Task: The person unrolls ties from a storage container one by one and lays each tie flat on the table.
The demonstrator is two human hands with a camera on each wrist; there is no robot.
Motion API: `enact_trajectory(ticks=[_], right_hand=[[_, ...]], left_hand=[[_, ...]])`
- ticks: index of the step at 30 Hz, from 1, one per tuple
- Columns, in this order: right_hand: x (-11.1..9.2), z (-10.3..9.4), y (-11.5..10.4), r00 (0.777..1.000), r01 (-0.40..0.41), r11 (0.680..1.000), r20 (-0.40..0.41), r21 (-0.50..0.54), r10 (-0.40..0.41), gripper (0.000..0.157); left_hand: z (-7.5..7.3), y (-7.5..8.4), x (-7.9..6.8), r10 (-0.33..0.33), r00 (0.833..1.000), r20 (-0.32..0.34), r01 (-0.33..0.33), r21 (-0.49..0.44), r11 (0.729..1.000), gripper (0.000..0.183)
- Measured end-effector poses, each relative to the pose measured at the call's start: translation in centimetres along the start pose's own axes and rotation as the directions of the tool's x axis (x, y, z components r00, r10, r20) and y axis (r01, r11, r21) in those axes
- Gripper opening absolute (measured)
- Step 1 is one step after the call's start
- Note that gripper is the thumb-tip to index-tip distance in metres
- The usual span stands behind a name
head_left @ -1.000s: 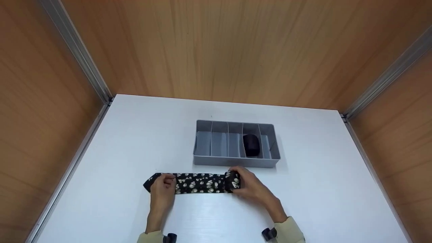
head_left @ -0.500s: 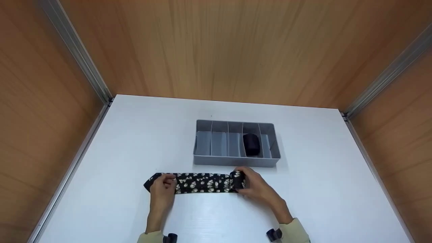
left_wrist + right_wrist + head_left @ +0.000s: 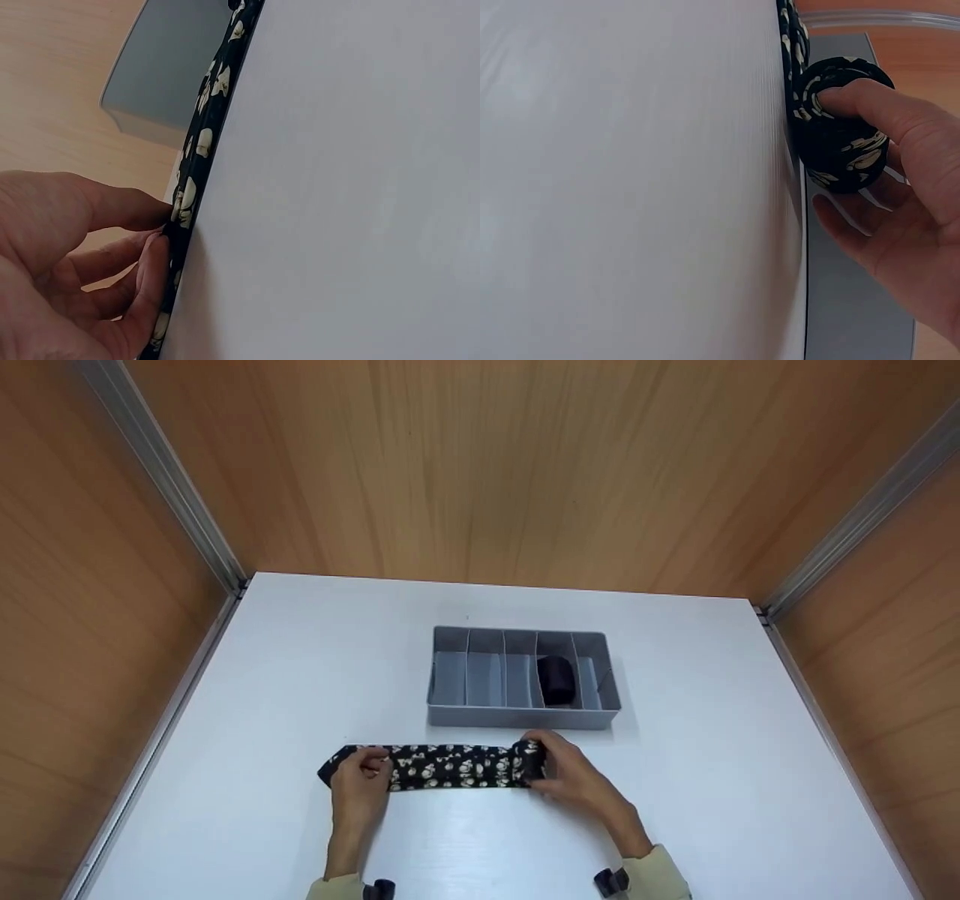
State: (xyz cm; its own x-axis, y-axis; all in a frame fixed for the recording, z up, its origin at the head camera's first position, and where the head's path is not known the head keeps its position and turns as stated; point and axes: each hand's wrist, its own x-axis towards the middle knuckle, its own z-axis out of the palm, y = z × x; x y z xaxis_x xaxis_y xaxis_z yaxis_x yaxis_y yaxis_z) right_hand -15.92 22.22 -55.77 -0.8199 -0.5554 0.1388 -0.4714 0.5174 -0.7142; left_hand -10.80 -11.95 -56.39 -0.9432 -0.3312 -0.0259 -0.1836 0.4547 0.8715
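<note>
A black necktie with a cream floral-looking print lies flat across the white table, its pointed end at the left. Near that end my left hand pinches the fabric; in the left wrist view its thumb and fingertips meet at the tie's edge. The opposite end is wound into a thick roll, whose coiled layers show in the right wrist view. My right hand grips this roll, with the thumb pressed into the coil's side and the other fingers around the back.
Just beyond the tie stands a grey divided tray with several narrow compartments. A black rolled bundle sits in the second compartment from the right. Wooden panels enclose the white table at the back and sides.
My right hand has shifted slightly right with the roll, and the flat stretch of tie has grown a little longer. The left hand has stayed in place on the tie.
</note>
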Motion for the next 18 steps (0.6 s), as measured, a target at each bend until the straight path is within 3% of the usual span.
enact_trajectory(ticks=[8, 18], right_hand=[[-0.03, 0.18, -0.14, 1.0, -0.006, 1.0, -0.001, 0.008, 0.006, 0.063], [0.04, 0.02, -0.06, 1.0, -0.012, 1.0, 0.008, -0.005, 0.012, 0.063]], left_hand=[[0.14, 0.34, -0.08, -0.044, 0.999, -0.014, 0.044, 0.014, 0.999, 0.023], [0.35, 0.44, -0.12, -0.035, 0.999, -0.037, 0.036, 0.025, 0.999, 0.022]])
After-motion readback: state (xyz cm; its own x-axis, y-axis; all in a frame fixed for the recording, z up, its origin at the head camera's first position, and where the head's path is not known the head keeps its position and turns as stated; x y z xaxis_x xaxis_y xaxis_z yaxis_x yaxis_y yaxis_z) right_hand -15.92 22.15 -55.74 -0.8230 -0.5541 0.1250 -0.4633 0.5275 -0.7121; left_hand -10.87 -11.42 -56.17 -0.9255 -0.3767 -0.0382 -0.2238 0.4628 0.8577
